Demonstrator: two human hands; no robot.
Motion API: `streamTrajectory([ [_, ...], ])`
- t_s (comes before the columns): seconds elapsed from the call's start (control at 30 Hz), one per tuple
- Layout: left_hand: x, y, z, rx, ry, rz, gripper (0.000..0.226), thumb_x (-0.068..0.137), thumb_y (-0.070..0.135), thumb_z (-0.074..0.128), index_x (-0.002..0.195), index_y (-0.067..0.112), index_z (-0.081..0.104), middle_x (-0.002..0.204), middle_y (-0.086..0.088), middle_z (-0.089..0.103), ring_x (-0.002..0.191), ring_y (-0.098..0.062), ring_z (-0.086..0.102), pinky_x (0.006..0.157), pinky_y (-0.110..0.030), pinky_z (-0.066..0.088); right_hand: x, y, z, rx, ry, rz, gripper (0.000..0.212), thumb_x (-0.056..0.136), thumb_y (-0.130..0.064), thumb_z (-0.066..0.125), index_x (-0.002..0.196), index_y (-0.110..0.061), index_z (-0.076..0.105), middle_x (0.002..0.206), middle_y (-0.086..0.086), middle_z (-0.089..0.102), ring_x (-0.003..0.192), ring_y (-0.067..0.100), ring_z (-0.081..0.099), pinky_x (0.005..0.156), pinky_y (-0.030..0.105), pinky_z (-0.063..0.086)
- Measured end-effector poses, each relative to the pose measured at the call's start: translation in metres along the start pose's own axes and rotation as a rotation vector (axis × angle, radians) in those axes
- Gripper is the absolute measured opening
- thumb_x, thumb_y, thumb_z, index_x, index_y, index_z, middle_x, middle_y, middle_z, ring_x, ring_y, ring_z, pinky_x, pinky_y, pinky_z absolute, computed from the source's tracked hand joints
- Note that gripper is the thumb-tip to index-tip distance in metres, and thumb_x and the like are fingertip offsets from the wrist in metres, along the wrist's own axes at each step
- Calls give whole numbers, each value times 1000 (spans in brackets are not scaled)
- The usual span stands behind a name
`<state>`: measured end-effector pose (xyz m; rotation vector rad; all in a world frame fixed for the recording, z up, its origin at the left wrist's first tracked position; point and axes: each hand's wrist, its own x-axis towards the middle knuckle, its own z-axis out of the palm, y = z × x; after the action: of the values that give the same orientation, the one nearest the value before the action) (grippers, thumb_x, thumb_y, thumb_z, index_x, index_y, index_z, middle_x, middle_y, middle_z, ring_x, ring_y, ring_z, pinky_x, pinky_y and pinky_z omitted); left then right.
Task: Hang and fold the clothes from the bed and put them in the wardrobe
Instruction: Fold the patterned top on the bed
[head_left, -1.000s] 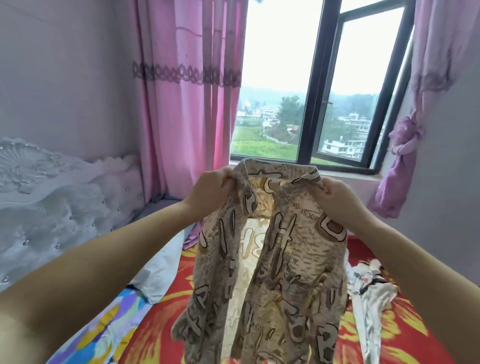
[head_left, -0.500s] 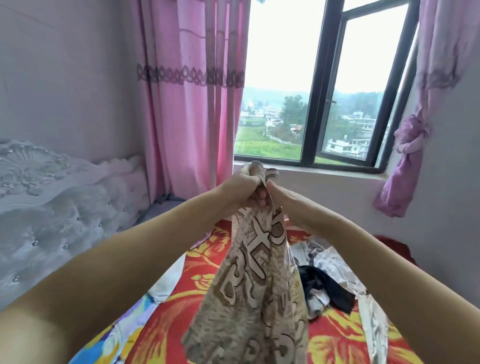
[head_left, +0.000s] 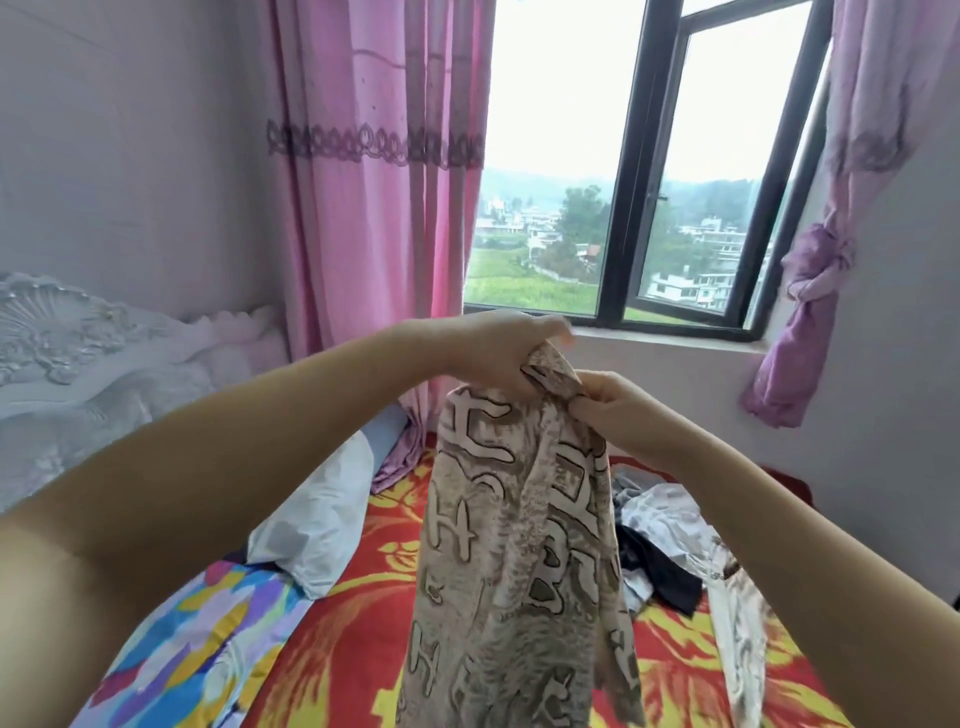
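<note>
Beige letter-print shirt (head_left: 519, 545) held up over bed (head_left: 353, 623), doubled lengthwise. Left hand (head_left: 493, 348) clenches top edge, right hand (head_left: 608, 405) pinches beside it. Light, limp fabric, likely slumps; grip at collar or shoulders.

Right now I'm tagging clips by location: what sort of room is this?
Most likely a bedroom: a bed with a red floral sheet, a white pillow, and pink curtains by a window.

Hidden and cropped parts

The beige letter-printed shirt (head_left: 519, 545) runs off the bottom edge; it hides part of the red-and-yellow floral bedspread (head_left: 353, 639).
</note>
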<state>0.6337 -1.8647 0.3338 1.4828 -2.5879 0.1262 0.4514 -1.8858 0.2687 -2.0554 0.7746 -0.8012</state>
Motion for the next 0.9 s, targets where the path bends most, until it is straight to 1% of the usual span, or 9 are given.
streamTrajectory([
  [0.07,5,-2,-4,-22,-78,-12,37,79,22,73,113,18,57,90,11,59,77,-8,58,62,-8,46,-5,6,-5,58,-92,1,29,94,-5,51,109,-25,67,100,-2,73,92,16,70,74,26,57],
  [0.17,8,-9,-11,-22,-150,-71,22,79,18,72,96,19,58,84,9,59,76,-13,63,68,-27,57,-15,28,-11,-125,-228,115,28,89,-21,65,115,-29,62,109,-8,69,99,9,67,81,26,57],
  [0.23,10,-12,-20,-19,-151,-75,17,79,19,72,87,22,57,83,8,61,74,-13,63,66,-30,56,-22,56,-4,-390,-281,215,11,88,-15,61,93,-22,67,97,-6,70,94,14,67,82,28,55],
  [0.33,13,-15,-27,11,-165,-88,15,78,23,69,75,27,55,77,7,62,66,-7,59,59,-22,51,-30,87,6,-537,-72,307,27,90,-14,55,66,-26,57,75,-9,64,77,15,61,63,22,46],
  [0.47,17,-25,-16,-136,-184,-241,5,79,17,61,79,21,60,79,3,66,66,-9,64,52,-18,50,-39,97,16,-488,291,142,12,95,-22,53,106,-24,50,70,-9,59,61,10,60,48,15,44],
  [0.57,19,-34,-11,-286,-133,-350,12,79,11,60,90,8,64,82,-4,68,64,-13,65,56,-23,54,-53,96,43,-579,275,-147,48,96,-16,53,135,-19,26,63,-4,59,44,11,55,42,27,51],
  [0.67,21,-36,-8,-386,-120,-388,19,79,10,61,95,1,65,85,-9,70,67,-19,68,63,-31,59,-63,96,72,-641,273,-282,41,96,-15,53,135,-11,40,94,13,69,59,22,66,55,37,58],
  [0.77,24,-29,-9,-435,-143,-401,20,79,11,62,97,3,65,88,-12,73,73,-23,72,63,-33,60,-62,93,96,-722,255,-229,24,98,-20,50,117,-7,57,115,15,58,70,37,66,51,42,55],
  [0.9,30,-15,-10,-427,-159,-408,21,79,10,62,97,1,65,86,-13,71,66,-20,69,61,-30,59,-41,88,116,-620,230,166,56,89,-68,38,110,-19,54,111,2,44,89,30,60,66,32,47],
])
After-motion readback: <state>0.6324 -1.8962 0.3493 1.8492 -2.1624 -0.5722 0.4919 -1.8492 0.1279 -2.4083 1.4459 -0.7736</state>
